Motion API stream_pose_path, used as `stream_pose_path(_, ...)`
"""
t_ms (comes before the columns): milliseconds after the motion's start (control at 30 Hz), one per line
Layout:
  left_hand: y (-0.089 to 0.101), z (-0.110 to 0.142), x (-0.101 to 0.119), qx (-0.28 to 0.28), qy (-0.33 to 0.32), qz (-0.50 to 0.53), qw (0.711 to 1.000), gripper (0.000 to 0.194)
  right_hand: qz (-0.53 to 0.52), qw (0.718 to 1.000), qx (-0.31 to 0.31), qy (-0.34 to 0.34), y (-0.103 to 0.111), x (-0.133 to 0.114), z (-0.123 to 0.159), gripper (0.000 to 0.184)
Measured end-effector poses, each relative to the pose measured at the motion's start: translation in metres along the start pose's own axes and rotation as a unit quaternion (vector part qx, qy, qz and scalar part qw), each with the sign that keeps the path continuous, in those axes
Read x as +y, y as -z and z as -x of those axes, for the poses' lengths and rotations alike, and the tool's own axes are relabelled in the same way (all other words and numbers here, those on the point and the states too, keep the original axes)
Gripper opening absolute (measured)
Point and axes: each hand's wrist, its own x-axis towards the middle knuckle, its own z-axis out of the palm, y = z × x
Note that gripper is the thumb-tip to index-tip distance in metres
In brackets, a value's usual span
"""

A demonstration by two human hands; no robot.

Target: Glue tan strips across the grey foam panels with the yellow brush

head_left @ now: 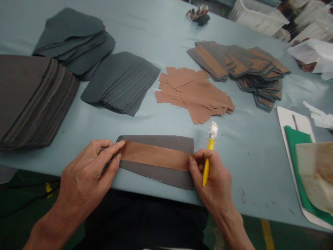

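A dark grey panel (166, 140) lies flat near the table's front edge, with a brown strip (156, 156) lengthwise across its middle. My left hand (91, 170) has its index fingertip and thumb on the strip's left end. At the right end, my right hand (214, 177) pinches the strip between thumb and fingers. The same hand also holds a glue brush (209, 152) with a yellow handle, its white-coated bristles pointing away from me. Whether the strip's ends are stuck down, I cannot tell.
Loose brown strips (192, 92) lie beyond the panel. Dark panels stand in a thick stack (28, 100) and fanned piles (119, 81) at left. Panels with brown strips (239, 64) are heaped back right. A white board (286, 128) carrying green material lies right; a white crate (257, 15) is behind.
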Motion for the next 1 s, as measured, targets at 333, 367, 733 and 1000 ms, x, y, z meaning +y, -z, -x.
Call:
stream_pose_path(333, -0.0012, -0.0004, 0.0020, 0.011, -0.003, -0.009, 1.000, 0.037, 0.000, 0.999, -0.007, -0.034, -0.0010, -0.0030, -0.0024, 0.002)
stream_pose_path(367, -0.0012, -0.0004, 0.0023, 0.012, -0.006, -0.011, 1.000, 0.037, 0.001, 0.999, -0.008, -0.035, -0.0010, -0.0028, -0.0025, 0.002)
stream_pose_path(733, -0.0027, 0.0006, 0.0017, 0.019, -0.014, -0.020, 1.000, 0.035, 0.019, 0.998, -0.003, -0.052, -0.0039, -0.0063, -0.0043, 0.004)
stream_pose_path(1000, -0.0007, 0.0009, 0.0025, 0.005, 0.004, -0.006, 1.000, 0.037, 0.045, 0.997, 0.023, -0.051, -0.0086, -0.0058, -0.0010, 0.008)
